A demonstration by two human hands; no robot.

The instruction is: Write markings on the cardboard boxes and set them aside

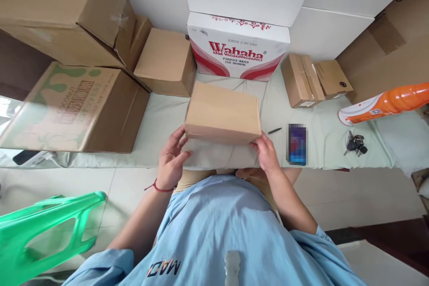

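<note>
A plain brown cardboard box [223,109] is in front of me, closed, its near side facing my body. My left hand [171,161] has its fingertips against the box's near left corner, with the thumb held apart below. At the near right corner, my right hand [266,152] grips the lower edge between thumb and fingers. Together the two hands hold the box from its sides. Its underside is hidden, so I cannot tell whether it rests fully on the cloth. A black pen [275,130] lies just right of the box, beside a phone [297,144] with a blurred screen.
A pale green cloth [161,120] covers the table. Behind stands a white-and-red Wahaha carton [237,49]. Brown cartons [114,111] fill the left; smaller boxes [301,80], an orange bottle [385,105] and keys [355,144] are right. A green stool [50,232] stands lower left.
</note>
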